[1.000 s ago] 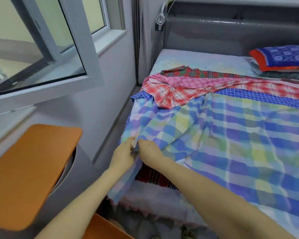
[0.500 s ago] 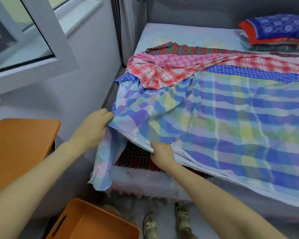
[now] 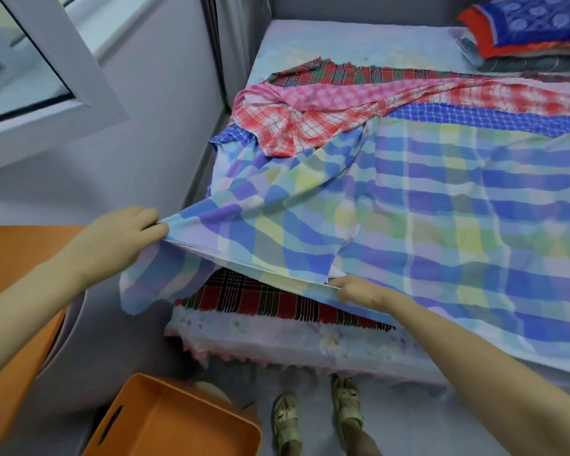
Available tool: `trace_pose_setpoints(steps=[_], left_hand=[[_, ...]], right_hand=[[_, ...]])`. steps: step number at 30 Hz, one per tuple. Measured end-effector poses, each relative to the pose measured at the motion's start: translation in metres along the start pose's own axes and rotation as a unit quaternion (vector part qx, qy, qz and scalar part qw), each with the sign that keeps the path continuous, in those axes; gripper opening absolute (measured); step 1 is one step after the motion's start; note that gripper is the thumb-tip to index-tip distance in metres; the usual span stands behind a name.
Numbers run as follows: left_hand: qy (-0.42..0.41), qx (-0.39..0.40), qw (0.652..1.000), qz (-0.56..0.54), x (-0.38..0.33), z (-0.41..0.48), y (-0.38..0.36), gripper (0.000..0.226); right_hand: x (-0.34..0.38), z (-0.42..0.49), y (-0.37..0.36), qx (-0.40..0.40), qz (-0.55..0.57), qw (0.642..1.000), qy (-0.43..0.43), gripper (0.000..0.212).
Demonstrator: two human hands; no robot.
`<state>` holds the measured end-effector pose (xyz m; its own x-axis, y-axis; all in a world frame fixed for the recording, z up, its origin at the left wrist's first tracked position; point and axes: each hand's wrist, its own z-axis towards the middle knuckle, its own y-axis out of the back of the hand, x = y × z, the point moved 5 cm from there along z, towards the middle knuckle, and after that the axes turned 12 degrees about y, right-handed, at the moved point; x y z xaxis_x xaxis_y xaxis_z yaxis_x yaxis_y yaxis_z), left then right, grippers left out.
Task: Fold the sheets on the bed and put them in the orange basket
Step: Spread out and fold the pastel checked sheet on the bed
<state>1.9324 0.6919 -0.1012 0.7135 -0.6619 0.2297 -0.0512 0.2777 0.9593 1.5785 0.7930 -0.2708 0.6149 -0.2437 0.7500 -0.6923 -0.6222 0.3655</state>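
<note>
At centre left of the frame our left hand (image 3: 112, 238) pinches a corner of the blue plaid sheet (image 3: 408, 225), held up off the bed (image 3: 343, 44). At lower centre our right hand (image 3: 359, 291) grips the same sheet's near edge, fingers curled round it. The rest lies spread over the bed, below a red checked sheet (image 3: 287, 126). The orange basket (image 3: 185, 419) sits on the floor at bottom left.

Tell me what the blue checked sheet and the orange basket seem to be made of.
The sheet: thin woven cloth, probably cotton, matte; it drapes and creases softly where pulled. The basket: likely moulded plastic, smooth with a faint sheen; rigid walls, rounded corners, a cut-out handle slot.
</note>
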Motion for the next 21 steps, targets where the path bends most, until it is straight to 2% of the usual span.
trace_pose_setpoints(steps=[2, 3, 4, 7, 9, 11, 13, 14, 15, 17, 18, 19, 20, 21], left_hand=[[-0.007, 0.012, 1.000, 0.006, -0.004, -0.002, -0.003, 0.042], [-0.012, 0.017, 1.000, 0.008, -0.006, -0.003, -0.003, 0.044], [-0.014, 0.022, 1.000, 0.010, -0.007, -0.003, -0.004, 0.045], [-0.003, 0.039, 0.999, 0.022, -0.011, -0.008, -0.004, 0.045], [0.010, 0.049, 0.998, 0.025, -0.013, -0.010, -0.006, 0.048], [0.014, 0.054, 0.998, 0.031, -0.016, -0.011, -0.007, 0.051], [0.013, 0.054, 0.998, 0.034, -0.020, -0.010, -0.007, 0.047], [0.013, 0.055, 0.998, 0.034, -0.020, -0.011, -0.007, 0.044], [0.013, 0.054, 0.998, 0.032, -0.021, -0.012, -0.007, 0.042], [0.016, 0.058, 0.998, 0.027, -0.018, -0.016, -0.010, 0.044], [0.021, 0.063, 0.998, 0.023, -0.016, -0.019, -0.013, 0.047], [0.024, 0.065, 0.997, 0.019, -0.014, -0.022, -0.017, 0.052], [0.027, 0.066, 0.997, 0.017, -0.012, -0.024, -0.020, 0.055], [0.033, 0.063, 0.997, 0.014, -0.010, -0.026, -0.021, 0.057]], right_hand=[[-0.015, 0.010, 0.001, -0.009, 0.100, 0.995, -0.016, 0.048], [-0.024, 0.016, 0.002, -0.010, 0.124, 0.992, -0.022, 0.080], [-0.027, 0.018, 0.000, 0.002, 0.166, 0.986, -0.033, 0.041], [-0.026, 0.019, 0.001, 0.038, 0.199, 0.977, -0.063, 0.037], [-0.033, 0.027, -0.004, 0.064, 0.097, 0.991, -0.065, 0.038], [-0.030, 0.037, -0.007, 0.052, -0.110, 0.992, -0.032, 0.035], [-0.023, 0.046, -0.009, 0.029, -0.321, 0.947, 0.012, 0.019], [-0.019, 0.049, -0.008, 0.000, -0.397, 0.917, 0.035, 0.021], [-0.015, 0.048, 0.000, -0.037, -0.438, 0.897, 0.041, 0.024], [-0.009, 0.042, 0.025, -0.157, -0.426, 0.885, 0.102, 0.023], [-0.004, 0.032, 0.042, -0.234, -0.410, 0.867, 0.156, 0.026], [0.002, 0.018, 0.059, -0.304, -0.409, 0.834, 0.212, 0.027], [0.007, 0.004, 0.071, -0.338, -0.416, 0.802, 0.264, 0.025], [0.008, -0.009, 0.077, -0.331, -0.432, 0.780, 0.309, 0.022]])
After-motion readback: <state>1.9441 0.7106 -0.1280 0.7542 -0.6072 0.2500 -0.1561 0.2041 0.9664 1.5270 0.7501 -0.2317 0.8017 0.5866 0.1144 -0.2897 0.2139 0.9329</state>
